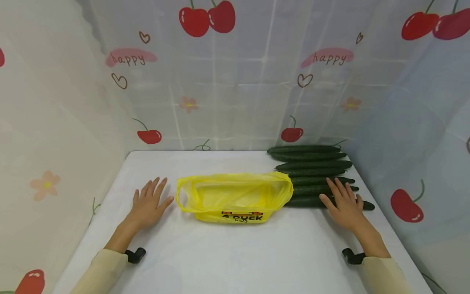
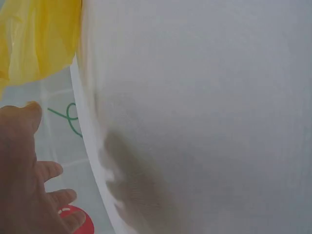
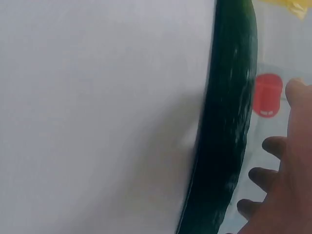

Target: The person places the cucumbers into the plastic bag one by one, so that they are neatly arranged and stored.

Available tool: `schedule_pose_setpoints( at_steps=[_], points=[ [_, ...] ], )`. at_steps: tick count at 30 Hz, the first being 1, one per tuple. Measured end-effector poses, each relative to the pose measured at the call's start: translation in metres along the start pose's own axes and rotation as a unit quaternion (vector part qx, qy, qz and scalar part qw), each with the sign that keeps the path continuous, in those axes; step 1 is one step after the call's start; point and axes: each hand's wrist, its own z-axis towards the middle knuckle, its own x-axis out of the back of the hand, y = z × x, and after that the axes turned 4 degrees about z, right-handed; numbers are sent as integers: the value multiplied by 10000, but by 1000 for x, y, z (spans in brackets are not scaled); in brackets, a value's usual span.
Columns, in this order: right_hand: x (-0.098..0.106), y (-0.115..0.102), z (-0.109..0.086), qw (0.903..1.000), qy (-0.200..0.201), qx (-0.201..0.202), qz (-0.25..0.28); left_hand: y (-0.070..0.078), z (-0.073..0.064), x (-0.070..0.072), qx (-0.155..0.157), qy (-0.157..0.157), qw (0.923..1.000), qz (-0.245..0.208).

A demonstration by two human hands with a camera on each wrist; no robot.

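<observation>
Yellow plastic bag (image 1: 235,198): gaping, between left hand (image 1: 147,207) and right hand (image 1: 346,209)
Long dark-green cucumbers (image 1: 312,180): parallel, beneath and beyond right hand

The plastic bag (image 1: 235,198) and cucumbers (image 1: 313,165) look glossy.

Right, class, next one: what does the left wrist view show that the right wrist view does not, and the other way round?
Only the left wrist view shows the left hand and a green squiggle printed on the curtain.

Only the right wrist view shows the right hand and a long dark green cucumber.

Both show part of the yellow bag, the white tabletop, the curtain and a red print on it.
</observation>
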Motion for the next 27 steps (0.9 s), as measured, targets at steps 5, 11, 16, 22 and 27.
schedule_pose_setpoints(
  at_steps=[5, 11, 16, 22, 27],
  points=[
    [11, 18, -7, 9991, 137, 35, 401, 9, 5, 9, -273, 585, 9926, -1030],
    [15, 39, -13, 9963, 498, 158, 689, 24, 15, 19, -222, 919, 9620, -2561],
    [14, 54, -18, 9944, 853, 312, 533, 36, 25, 22, -260, 1065, 9276, -3572],
    [12, 69, -22, 9905, 1103, 425, 705, 47, 33, 21, -516, 1058, 8955, -4292],
    [12, 77, -22, 9886, 1171, 556, 771, 52, 37, 17, -775, 1176, 8861, -4416]
  ],
)
